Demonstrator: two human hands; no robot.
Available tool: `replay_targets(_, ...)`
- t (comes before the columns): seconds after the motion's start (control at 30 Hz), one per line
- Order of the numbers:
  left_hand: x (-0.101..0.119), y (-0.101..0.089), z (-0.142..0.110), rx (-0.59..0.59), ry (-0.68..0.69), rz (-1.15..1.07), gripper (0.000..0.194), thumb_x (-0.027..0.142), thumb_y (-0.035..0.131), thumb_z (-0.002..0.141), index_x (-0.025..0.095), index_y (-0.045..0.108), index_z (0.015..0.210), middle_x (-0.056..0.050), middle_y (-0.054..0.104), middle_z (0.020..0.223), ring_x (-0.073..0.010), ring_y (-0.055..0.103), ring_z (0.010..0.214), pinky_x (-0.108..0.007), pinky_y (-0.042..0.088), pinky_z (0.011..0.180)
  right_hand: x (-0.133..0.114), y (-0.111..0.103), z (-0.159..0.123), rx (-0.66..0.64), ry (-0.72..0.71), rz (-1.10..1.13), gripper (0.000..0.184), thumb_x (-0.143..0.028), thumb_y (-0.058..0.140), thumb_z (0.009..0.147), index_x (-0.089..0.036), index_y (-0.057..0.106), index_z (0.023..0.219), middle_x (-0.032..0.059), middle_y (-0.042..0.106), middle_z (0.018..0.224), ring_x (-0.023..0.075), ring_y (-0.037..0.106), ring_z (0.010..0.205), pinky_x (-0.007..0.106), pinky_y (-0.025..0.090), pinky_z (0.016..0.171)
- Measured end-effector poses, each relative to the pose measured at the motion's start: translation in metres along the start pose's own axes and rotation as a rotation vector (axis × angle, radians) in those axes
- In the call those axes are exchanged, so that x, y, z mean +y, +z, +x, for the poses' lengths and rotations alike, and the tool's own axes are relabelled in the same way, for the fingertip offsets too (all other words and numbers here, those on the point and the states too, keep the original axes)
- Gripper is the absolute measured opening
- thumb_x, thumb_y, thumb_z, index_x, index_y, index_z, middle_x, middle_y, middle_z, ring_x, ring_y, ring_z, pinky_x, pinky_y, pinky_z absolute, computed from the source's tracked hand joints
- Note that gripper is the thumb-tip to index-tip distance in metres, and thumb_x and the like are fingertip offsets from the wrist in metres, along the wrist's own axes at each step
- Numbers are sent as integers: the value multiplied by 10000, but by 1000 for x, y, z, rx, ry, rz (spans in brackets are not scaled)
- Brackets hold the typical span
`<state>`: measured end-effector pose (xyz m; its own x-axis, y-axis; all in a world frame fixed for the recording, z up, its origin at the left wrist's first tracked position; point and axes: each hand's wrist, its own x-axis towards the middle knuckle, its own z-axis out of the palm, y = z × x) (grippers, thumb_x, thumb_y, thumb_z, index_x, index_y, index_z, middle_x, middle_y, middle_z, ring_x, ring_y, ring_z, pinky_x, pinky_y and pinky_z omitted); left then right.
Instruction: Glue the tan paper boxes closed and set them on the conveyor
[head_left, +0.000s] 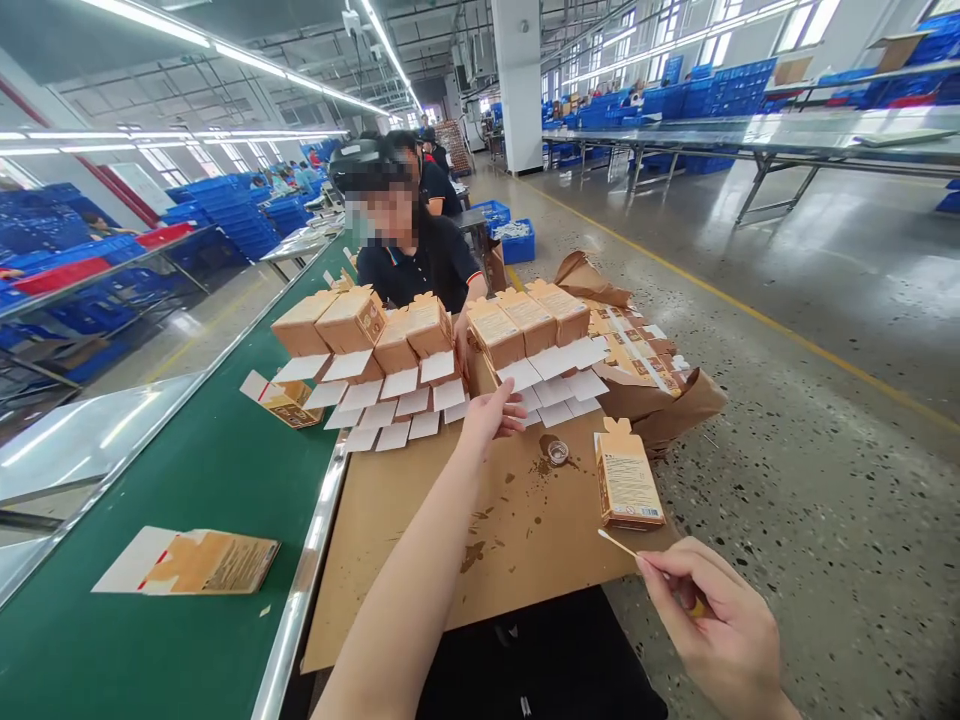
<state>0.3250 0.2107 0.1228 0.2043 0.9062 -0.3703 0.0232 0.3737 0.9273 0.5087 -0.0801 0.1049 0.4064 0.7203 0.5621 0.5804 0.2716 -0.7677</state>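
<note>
A thin cotton swab is pinched between thumb and forefinger of my right hand, its white tip pointing left over the cardboard's edge. My left hand reaches forward, fingers stretched out with nothing visible in them, close to the white flaps of the right stack of printed boxes. Whether it touches a flap I cannot tell. A small round clear dish rests on the brown cardboard sheet, among dark wet spots. One upright printed box stands at the sheet's right side.
More boxes with flaps out are stacked left of my left hand. Two single boxes lie on the green conveyor belt. A co-worker is behind the stacks. Brown wrapping paper holds flat printed cartons at the right.
</note>
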Motion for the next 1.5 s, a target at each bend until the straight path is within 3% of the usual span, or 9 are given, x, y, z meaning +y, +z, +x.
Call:
replay_targets(0.3, -4, 21, -7, 60, 43, -89, 295, 440, 892, 1015, 193, 765, 917, 12, 672, 677, -128, 635, 520, -267, 488, 602, 8, 0, -6, -21, 0, 19, 248, -305, 833, 1090, -322, 849, 843, -26, 667, 626, 185, 600, 463, 316, 503, 408)
replay_targets(0.53, -52, 9, -91, 14, 113, -74, 600, 793, 912, 895, 232, 704, 844, 29, 627, 572, -142, 601, 452, -266, 444, 520, 11, 0, -8, -24, -7, 45, 211, -314, 859, 1079, -319, 877, 870, -27, 668, 634, 173, 583, 465, 313, 481, 410)
replay_targets(0.67, -112, -20, -163, -68, 62, -60, 775, 1006, 832, 918, 244, 692, 905, 23, 650, 579, -168, 646, 462, -275, 485, 526, 7, -6, -5, -38, -19, 56, 175, -270, 871, 1065, -326, 885, 900, -20, 677, 647, 182, 599, 481, 325, 498, 414)
replay_targets(0.8, -174, -66, -229, 3, -70, -49, 846, 1067, 813, 901, 225, 724, 916, 10, 625, 556, -161, 610, 453, -270, 428, 506, 5, -8, -5, -68, -17, 63, 156, -240, 869, 1062, -333, 888, 938, -22, 682, 673, 179, 602, 504, 325, 523, 434)
replay_targets(0.97, -220, -129, -271, 27, -271, 97, 939, 1177, 763, 790, 245, 701, 887, 8, 607, 552, -150, 533, 449, -288, 388, 532, 0, 3, -6, -95, -31, 83, 172, -225, 851, 1066, -336, 867, 935, -32, 686, 672, 168, 613, 489, 305, 523, 419)
replay_targets(1.1, -212, -174, -276, 79, -280, 458, 865, 1153, 612, 892, 296, 620, 776, -36, 683, 640, -223, 618, 549, -341, 457, 608, -5, 15, -5, -111, -50, 101, 187, -247, 843, 1064, -342, 860, 904, -38, 676, 647, 173, 619, 464, 301, 526, 393)
replay_targets(1.27, -161, -216, -259, 432, -96, 922, 533, 750, 558, 1084, 336, 707, 784, -85, 807, 809, -342, 784, 804, -395, 554, 750, -8, 20, -4, -121, -55, 113, 185, -252, 845, 1063, -348, 852, 904, -36, 697, 649, 187, 627, 462, 317, 530, 394)
replay_targets(1.37, -134, -207, -227, 504, 96, 795, 556, 753, 500, 1132, 346, 878, 1105, -112, 903, 1176, -371, 862, 1126, -452, 667, 966, -4, 20, 7, -124, -112, 69, 205, -227, 828, 1072, -332, 832, 895, -36, 705, 656, 181, 614, 476, 317, 504, 418)
replay_targets(1.5, -115, -161, -178, 199, 138, 719, 633, 808, 656, 1063, 301, 895, 1357, -166, 871, 1366, -422, 799, 1398, -584, 635, 1247, 18, 20, 48, -190, -204, -156, 278, -278, 744, 1116, -290, 792, 843, -19, 689, 675, 173, 625, 548, 310, 500, 523)
